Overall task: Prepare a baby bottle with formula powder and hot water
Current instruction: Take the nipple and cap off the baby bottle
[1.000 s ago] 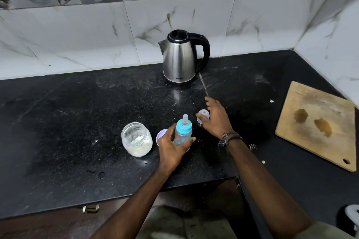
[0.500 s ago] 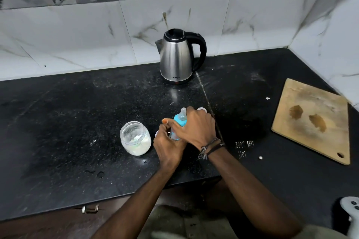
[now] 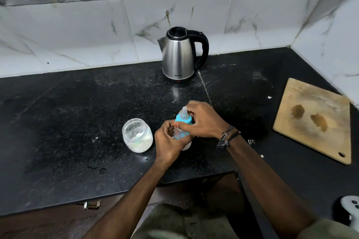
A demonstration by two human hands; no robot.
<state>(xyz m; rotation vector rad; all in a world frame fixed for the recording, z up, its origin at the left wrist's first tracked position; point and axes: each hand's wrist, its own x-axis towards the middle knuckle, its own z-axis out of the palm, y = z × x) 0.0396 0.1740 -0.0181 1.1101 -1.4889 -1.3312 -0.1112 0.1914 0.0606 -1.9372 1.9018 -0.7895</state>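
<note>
We see a small baby bottle point(image 3: 181, 131) standing upright near the front edge of the black counter point(image 3: 68, 122), held between two hands. The left hand point(image 3: 169, 141) wraps around the clear lower body of the bottle, its fingers curled and closed on it from the left side. The right hand point(image 3: 204, 119) comes in from the right and grips the blue collar point(image 3: 183, 119) at the top, thumb and fingers pinched around the ring, with the pale teat point(image 3: 184, 111) sticking up just above them. We cannot tell whether there is anything inside the bottle, since the hands cover most of it.

Just to the left of the bottle sits an open glass jar point(image 3: 137, 135) with white powder in the bottom. It stands beside the left hand without touching it. A bit of a white round thing point(image 3: 186, 146) shows under the left hand, at the base of the bottle; we cannot tell what it is.

Farther back, against the tiled wall point(image 3: 77, 35), a steel kettle point(image 3: 178, 54) with a black handle stands with its lid down. Well to the right lies a stained wooden board point(image 3: 314, 120), flat on the counter. The right wrist carries a dark band point(image 3: 227, 137).
</note>
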